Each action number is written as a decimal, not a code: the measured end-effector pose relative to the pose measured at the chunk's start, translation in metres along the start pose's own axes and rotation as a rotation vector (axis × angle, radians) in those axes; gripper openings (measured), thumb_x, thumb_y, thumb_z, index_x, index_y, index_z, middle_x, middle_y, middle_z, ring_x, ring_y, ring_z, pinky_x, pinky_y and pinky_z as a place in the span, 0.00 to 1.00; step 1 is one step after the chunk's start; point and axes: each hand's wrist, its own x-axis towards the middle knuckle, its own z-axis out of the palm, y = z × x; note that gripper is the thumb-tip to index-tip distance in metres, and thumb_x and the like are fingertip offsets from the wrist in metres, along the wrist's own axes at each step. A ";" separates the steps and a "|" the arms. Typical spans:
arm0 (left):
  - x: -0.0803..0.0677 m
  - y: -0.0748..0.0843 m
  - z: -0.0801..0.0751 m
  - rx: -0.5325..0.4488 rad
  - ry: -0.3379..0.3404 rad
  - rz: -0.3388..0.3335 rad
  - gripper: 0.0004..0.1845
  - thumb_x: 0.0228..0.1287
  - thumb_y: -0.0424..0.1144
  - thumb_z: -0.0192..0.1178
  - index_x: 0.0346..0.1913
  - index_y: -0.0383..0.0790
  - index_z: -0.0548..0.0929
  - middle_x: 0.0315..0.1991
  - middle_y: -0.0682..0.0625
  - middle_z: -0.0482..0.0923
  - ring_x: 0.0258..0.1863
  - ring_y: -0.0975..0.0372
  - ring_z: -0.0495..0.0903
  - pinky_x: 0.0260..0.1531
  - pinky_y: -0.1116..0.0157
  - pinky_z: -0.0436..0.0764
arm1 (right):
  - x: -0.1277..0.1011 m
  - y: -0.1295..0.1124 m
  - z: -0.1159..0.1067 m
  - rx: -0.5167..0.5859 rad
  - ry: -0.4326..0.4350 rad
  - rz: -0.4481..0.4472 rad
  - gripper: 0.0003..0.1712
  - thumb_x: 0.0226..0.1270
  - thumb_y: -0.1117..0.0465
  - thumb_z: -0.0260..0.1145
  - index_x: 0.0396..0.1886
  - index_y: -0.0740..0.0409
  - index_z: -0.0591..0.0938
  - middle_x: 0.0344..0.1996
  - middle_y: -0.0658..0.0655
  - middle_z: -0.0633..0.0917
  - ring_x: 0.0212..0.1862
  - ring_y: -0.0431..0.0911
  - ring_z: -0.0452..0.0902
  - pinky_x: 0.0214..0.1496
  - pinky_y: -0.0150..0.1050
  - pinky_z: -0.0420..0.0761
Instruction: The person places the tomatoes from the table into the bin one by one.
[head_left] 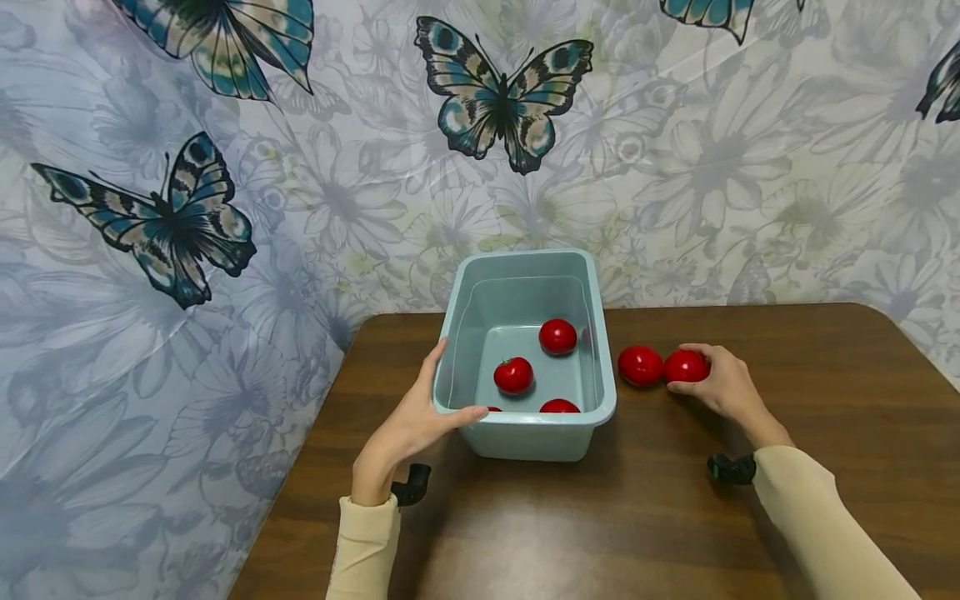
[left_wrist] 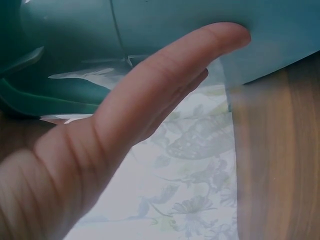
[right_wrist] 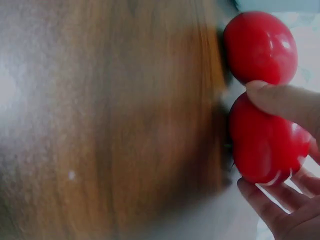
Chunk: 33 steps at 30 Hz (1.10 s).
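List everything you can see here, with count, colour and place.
tub: one, pale blue-green plastic, on the table near the wall.
tomatoes in the tub: four, red, on the tub floor; two at the near wall partly hidden by the rim.
tomatoes on the table: two, red, just right of the tub, side by side.
table: one, dark brown wood.
wall covering: one, pale floral print with blue-black butterflies, behind and left of the table.
left hand: holds the tub's near left corner, thumb over the rim.
right hand: fingers curled round the right-hand tomato on the table.
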 end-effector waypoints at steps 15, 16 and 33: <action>0.002 0.004 -0.004 0.004 0.017 -0.013 0.64 0.56 0.55 0.79 0.85 0.61 0.42 0.80 0.44 0.57 0.74 0.48 0.65 0.69 0.42 0.69 | -0.005 -0.041 -0.018 0.097 0.293 -0.028 0.39 0.64 0.58 0.79 0.70 0.69 0.75 0.62 0.78 0.74 0.58 0.74 0.72 0.54 0.65 0.80; 0.001 0.003 -0.005 0.008 0.019 -0.011 0.64 0.57 0.55 0.78 0.85 0.61 0.42 0.80 0.44 0.57 0.74 0.48 0.65 0.69 0.42 0.69 | -0.003 -0.053 -0.021 0.124 0.314 -0.038 0.39 0.65 0.57 0.79 0.71 0.68 0.75 0.62 0.77 0.76 0.57 0.70 0.74 0.53 0.57 0.83; -0.001 0.002 0.000 -0.006 0.006 0.011 0.65 0.57 0.56 0.78 0.86 0.60 0.41 0.82 0.44 0.54 0.76 0.48 0.62 0.70 0.41 0.68 | 0.033 -0.227 -0.027 0.560 0.174 -0.250 0.37 0.65 0.61 0.77 0.73 0.59 0.75 0.63 0.62 0.78 0.58 0.54 0.78 0.49 0.29 0.80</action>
